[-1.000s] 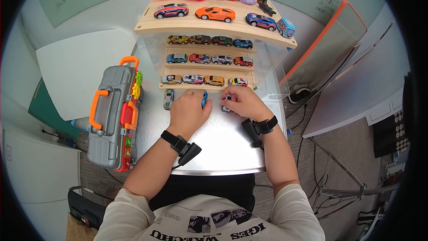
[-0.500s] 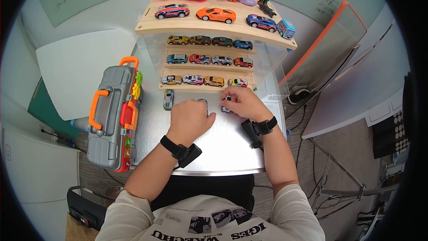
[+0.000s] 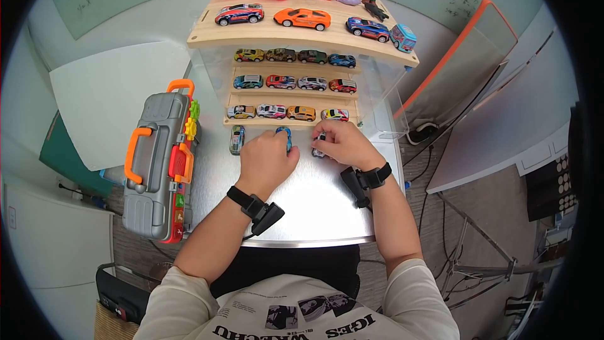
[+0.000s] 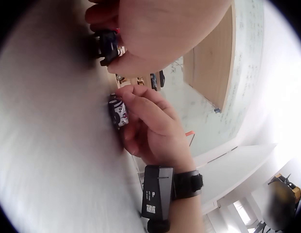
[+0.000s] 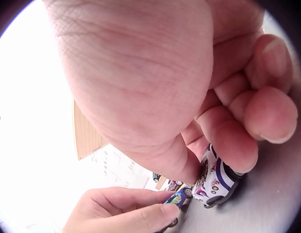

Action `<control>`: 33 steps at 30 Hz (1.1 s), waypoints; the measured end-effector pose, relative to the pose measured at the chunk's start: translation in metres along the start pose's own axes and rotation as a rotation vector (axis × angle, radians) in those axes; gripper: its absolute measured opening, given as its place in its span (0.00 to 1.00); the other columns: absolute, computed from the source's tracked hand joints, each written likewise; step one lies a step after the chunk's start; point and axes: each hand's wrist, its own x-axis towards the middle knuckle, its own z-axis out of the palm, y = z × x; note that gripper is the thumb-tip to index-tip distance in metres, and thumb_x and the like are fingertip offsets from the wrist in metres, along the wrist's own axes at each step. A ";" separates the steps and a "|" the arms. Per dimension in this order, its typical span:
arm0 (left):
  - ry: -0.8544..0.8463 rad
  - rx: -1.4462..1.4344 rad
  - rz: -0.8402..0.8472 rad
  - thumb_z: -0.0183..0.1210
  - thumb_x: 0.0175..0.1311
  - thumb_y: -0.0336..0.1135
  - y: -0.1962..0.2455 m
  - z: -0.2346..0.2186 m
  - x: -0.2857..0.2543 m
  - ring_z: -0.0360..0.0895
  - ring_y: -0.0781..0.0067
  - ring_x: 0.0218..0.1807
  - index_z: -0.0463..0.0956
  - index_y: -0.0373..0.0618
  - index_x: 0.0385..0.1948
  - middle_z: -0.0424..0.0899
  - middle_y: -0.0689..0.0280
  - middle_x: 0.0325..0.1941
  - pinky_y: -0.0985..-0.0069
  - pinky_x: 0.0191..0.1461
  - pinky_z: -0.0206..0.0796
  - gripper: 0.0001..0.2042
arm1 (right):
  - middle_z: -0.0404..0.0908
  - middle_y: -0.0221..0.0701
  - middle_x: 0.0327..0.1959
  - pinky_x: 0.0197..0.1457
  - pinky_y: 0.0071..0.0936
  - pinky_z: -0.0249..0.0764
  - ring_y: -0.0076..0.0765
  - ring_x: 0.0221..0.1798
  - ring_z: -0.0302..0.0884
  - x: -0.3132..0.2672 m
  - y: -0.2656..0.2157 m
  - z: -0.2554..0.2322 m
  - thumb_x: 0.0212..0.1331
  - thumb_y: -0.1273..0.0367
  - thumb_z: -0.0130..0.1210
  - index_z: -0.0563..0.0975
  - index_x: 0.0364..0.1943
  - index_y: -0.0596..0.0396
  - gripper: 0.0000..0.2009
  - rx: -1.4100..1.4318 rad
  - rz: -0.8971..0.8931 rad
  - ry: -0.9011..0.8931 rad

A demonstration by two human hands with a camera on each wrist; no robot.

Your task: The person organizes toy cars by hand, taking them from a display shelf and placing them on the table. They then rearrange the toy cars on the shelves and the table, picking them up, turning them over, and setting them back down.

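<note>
My left hand (image 3: pixel 263 158) grips a small blue toy car (image 3: pixel 289 141) on the metal tabletop, in front of the wooden shelf rack. The right wrist view shows this car's (image 5: pixel 177 199) blue side with bright markings between thumb and fingers. A little to the right, my right hand (image 3: pixel 345 145) pinches a white toy car (image 5: pixel 214 180) with purple and black markings between thumb and fingertips. In the left wrist view the white car (image 4: pixel 119 111) sits low against the tabletop. A green-and-blue toy car (image 3: pixel 237 140) stands by itself left of my left hand.
The wooden rack (image 3: pixel 251 94) bears rows of toy cars. On its top board (image 3: pixel 264 36) stand larger cars, dolls and small figures. A grey toolbox-like case (image 3: pixel 157 164) with orange handles is at the left, and a clear plastic bin (image 3: pixel 385 127) at the right.
My left hand and the blue car drew back toward me, then moved forward again to near the earlier spot. My right hand and the white car stay in place.
</note>
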 end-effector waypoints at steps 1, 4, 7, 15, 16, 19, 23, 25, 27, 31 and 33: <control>0.000 0.000 0.001 0.67 0.56 0.42 0.001 -0.001 0.000 0.86 0.51 0.31 0.86 0.42 0.43 0.85 0.54 0.29 0.57 0.35 0.78 0.17 | 0.79 0.29 0.22 0.30 0.27 0.71 0.25 0.25 0.76 0.000 0.001 0.000 0.60 0.68 0.65 0.81 0.39 0.57 0.08 -0.008 -0.001 -0.001; -0.024 0.018 -0.004 0.68 0.57 0.45 0.003 -0.006 -0.002 0.86 0.51 0.31 0.87 0.43 0.41 0.85 0.54 0.29 0.57 0.35 0.78 0.16 | 0.79 0.29 0.22 0.30 0.26 0.71 0.25 0.25 0.76 0.001 0.003 0.001 0.60 0.68 0.65 0.81 0.39 0.57 0.09 -0.002 -0.004 0.006; -0.064 0.071 -0.014 0.68 0.57 0.46 0.006 -0.011 -0.003 0.85 0.50 0.30 0.87 0.43 0.37 0.85 0.53 0.27 0.57 0.35 0.78 0.16 | 0.79 0.29 0.21 0.30 0.26 0.71 0.25 0.25 0.76 0.001 0.001 0.001 0.60 0.68 0.65 0.81 0.39 0.57 0.09 0.008 -0.012 0.005; -0.102 0.079 0.029 0.69 0.54 0.41 0.017 -0.009 -0.013 0.84 0.48 0.27 0.83 0.39 0.28 0.83 0.53 0.25 0.57 0.33 0.78 0.13 | 0.77 0.23 0.18 0.25 0.21 0.67 0.18 0.21 0.75 0.002 0.009 0.002 0.63 0.68 0.65 0.81 0.42 0.54 0.07 0.008 -0.045 0.000; -0.103 0.079 0.028 0.69 0.54 0.41 0.015 -0.007 -0.013 0.84 0.48 0.27 0.83 0.39 0.28 0.83 0.53 0.25 0.57 0.33 0.78 0.13 | 0.77 0.23 0.18 0.25 0.21 0.67 0.18 0.21 0.75 0.002 0.009 0.002 0.63 0.68 0.65 0.81 0.42 0.54 0.07 0.026 -0.033 -0.004; -0.001 0.020 0.044 0.68 0.54 0.38 0.011 -0.001 -0.009 0.84 0.49 0.28 0.84 0.39 0.30 0.82 0.54 0.25 0.58 0.33 0.78 0.11 | 0.77 0.23 0.19 0.25 0.21 0.67 0.18 0.21 0.75 0.003 0.009 0.002 0.63 0.68 0.65 0.81 0.41 0.54 0.08 -0.001 -0.046 -0.001; 0.064 -0.030 0.045 0.68 0.54 0.37 0.003 0.006 -0.004 0.85 0.50 0.30 0.85 0.40 0.39 0.83 0.54 0.28 0.58 0.34 0.78 0.13 | 0.77 0.23 0.19 0.26 0.21 0.67 0.18 0.21 0.75 0.003 0.010 0.002 0.62 0.68 0.66 0.81 0.41 0.54 0.08 0.003 -0.048 0.006; 0.045 -0.015 0.032 0.68 0.54 0.38 0.003 0.007 -0.003 0.85 0.51 0.31 0.86 0.41 0.41 0.83 0.55 0.29 0.58 0.34 0.78 0.15 | 0.77 0.23 0.19 0.26 0.21 0.67 0.18 0.22 0.75 0.002 0.008 0.002 0.63 0.68 0.65 0.81 0.41 0.54 0.08 -0.005 -0.045 0.006; 0.032 -0.011 0.012 0.68 0.56 0.39 0.004 0.005 -0.004 0.85 0.51 0.31 0.85 0.42 0.43 0.84 0.55 0.29 0.57 0.34 0.78 0.16 | 0.78 0.26 0.20 0.28 0.24 0.69 0.21 0.23 0.75 0.002 0.007 0.001 0.62 0.68 0.65 0.81 0.40 0.56 0.08 0.002 -0.029 0.004; -0.039 0.046 -0.019 0.67 0.57 0.42 0.007 -0.003 -0.004 0.86 0.51 0.31 0.86 0.44 0.43 0.84 0.55 0.29 0.57 0.34 0.78 0.16 | 0.78 0.29 0.21 0.29 0.26 0.70 0.24 0.24 0.75 0.002 0.005 0.001 0.60 0.67 0.65 0.81 0.39 0.57 0.09 0.005 -0.005 0.002; -0.100 0.089 -0.007 0.66 0.58 0.45 0.008 -0.006 -0.005 0.86 0.50 0.30 0.86 0.44 0.42 0.84 0.55 0.27 0.56 0.33 0.78 0.16 | 0.77 0.26 0.20 0.27 0.23 0.68 0.21 0.22 0.74 0.002 0.006 0.001 0.62 0.68 0.65 0.81 0.40 0.55 0.08 0.001 -0.019 -0.002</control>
